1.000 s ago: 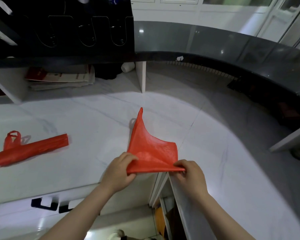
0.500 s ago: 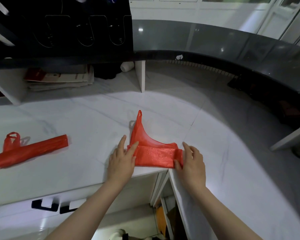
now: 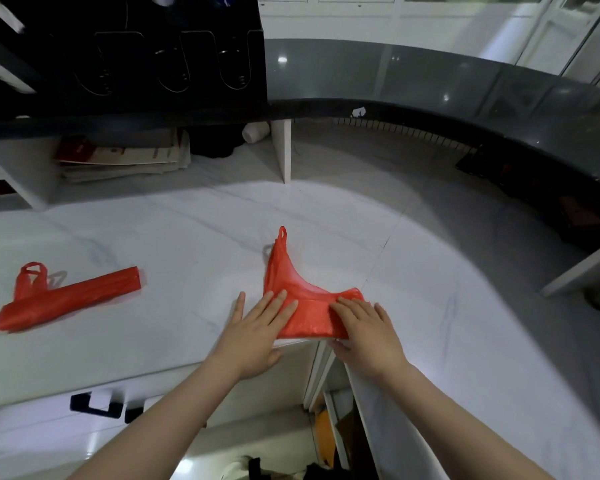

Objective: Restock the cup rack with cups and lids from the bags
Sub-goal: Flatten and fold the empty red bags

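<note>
An empty red plastic bag (image 3: 291, 292) lies folded at the near edge of the white marble counter (image 3: 187, 244), one handle pointing away from me. My left hand (image 3: 257, 327) lies flat on its left side, fingers straight. My right hand (image 3: 364, 327) presses flat on its right side, thumb hanging over the counter edge. A second red bag (image 3: 70, 296), rolled into a long strip, lies on the counter to the left. The black cup rack (image 3: 153, 60) with rounded slots stands at the top left on the dark upper counter. No cups or lids are visible.
A stack of papers and booklets (image 3: 122, 157) sits on the shelf under the dark curved upper counter (image 3: 430, 84). A white bottle (image 3: 255, 131) lies beside a white divider (image 3: 281, 150). Below the counter edge are drawer handles (image 3: 97, 405) and an open cabinet.
The bag was held up off the counter by both hands a second ago. It has been folded down onto the counter, and both hands now press it flat with straight fingers.
</note>
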Demonstrator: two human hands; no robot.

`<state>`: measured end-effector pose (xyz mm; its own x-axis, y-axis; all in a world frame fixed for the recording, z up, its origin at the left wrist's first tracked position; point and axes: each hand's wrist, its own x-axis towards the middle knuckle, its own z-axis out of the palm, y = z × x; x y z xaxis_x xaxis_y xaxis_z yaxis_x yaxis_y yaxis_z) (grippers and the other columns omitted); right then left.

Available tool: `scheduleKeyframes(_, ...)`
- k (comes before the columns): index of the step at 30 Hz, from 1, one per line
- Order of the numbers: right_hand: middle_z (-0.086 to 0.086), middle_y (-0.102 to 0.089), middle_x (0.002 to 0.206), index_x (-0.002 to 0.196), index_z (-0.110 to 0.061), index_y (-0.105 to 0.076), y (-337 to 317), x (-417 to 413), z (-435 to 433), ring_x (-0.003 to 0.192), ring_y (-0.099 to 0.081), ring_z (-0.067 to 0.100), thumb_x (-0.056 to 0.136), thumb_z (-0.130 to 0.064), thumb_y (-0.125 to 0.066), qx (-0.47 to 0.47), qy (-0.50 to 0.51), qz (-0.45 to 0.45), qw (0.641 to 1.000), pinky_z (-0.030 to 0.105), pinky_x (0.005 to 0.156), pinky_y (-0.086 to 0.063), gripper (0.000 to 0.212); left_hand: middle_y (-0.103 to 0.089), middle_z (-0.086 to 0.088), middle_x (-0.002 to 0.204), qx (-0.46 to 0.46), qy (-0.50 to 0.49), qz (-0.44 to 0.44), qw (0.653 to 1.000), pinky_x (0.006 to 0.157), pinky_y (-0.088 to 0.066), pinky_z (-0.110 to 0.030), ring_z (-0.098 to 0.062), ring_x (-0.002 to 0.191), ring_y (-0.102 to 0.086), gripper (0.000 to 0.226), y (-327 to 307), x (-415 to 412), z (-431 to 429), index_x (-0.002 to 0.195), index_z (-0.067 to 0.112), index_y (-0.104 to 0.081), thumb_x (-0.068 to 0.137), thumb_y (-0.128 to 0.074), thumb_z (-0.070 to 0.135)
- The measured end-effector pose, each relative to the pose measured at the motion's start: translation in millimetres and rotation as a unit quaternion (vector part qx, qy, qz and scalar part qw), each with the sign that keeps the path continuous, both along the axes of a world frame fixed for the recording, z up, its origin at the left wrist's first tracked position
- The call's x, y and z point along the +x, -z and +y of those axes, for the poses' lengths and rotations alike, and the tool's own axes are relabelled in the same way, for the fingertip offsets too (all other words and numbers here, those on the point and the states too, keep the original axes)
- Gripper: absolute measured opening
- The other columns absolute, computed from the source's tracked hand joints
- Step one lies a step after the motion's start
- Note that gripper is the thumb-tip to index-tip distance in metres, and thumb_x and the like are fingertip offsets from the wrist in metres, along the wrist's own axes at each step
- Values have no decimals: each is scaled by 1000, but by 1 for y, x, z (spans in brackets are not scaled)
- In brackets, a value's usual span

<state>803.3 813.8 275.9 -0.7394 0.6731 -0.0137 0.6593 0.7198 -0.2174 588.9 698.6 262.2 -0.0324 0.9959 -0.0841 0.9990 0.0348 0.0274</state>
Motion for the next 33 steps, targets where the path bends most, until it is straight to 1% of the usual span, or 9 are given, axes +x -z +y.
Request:
scheduleKeyframes(3,-13,-63,115,119,-33,-57,-6,4,-7,107,-56,13,81,-33,-59,-6,19,90,996,28,96,-36,38,-56,-7,133,137,37,-80,987,98,-44,-51,-27,116,-58,68,-4,0,-14,128,20,-57,64,-79,31)
scheduleKeyframes(7,-21,-67,84,91,-37,-67,-14,13,-3,81,-59,-3,80,-31,-66,-166,101,188,963,12,70,-45,12,-64,9,99,202,-86,-300,929,81,-46,-20,-15,90,-63,31,-7,-6,-25,98,26,-64,69,-71,17)
scheduleKeyframes(10,-21,-64,79,86,-34,-63,-13,15,9,78,-59,-4,79,-33,-72,-208,186,273,921,5,62,-40,12,-67,18,90,195,-227,-424,855,77,-50,-18,0,84,-63,28,-11,-5,-17,101,37,-60,81,-73,23)
scheduleKeyframes(15,-10,-56,109,126,-27,-45,0,-3,13,104,-57,15,82,-35,-69,-172,257,229,923,25,79,-49,50,-61,7,108,197,-284,-366,864,71,-46,-23,-8,81,-62,54,-15,3,0,134,25,-45,85,-67,19)
scheduleKeyframes(18,2,-43,141,140,-26,-38,2,-8,11,128,-42,24,86,-37,-64,-33,194,175,965,37,96,-42,61,-46,-8,136,199,-223,-228,927,80,-51,-36,-29,96,-61,67,-17,10,5,140,24,-43,81,-63,2)
scheduleKeyframes(21,-3,-8,161,150,-35,-19,9,-5,6,148,1,26,94,-63,-29,43,17,53,998,47,116,-8,64,-29,-12,153,170,-78,-98,977,107,-33,-48,-35,132,-40,83,-14,12,10,143,22,-41,69,-56,-13)
scheduleKeyframes(25,-10,18,157,142,-46,20,19,-2,5,137,35,23,84,-77,-4,17,-16,-69,997,47,100,36,70,0,4,159,37,-24,-103,994,112,19,-32,-16,146,6,67,4,9,8,151,30,-6,93,-36,16)
scheduleKeyframes(30,-6,-24,157,148,-35,-25,11,-5,4,148,1,26,85,-64,-46,39,-3,-28,999,50,106,28,72,17,2,154,40,-25,-78,996,117,6,-36,-22,143,17,71,11,9,0,148,36,7,90,-25,62)
scheduleKeyframes(33,-8,-57,127,120,-29,-57,6,-3,-1,134,-38,20,83,-42,-59,45,6,43,998,45,117,-5,39,-31,-14,151,120,-9,-114,986,112,-30,-46,-33,138,-32,64,2,10,-9,142,21,-43,86,-61,45)
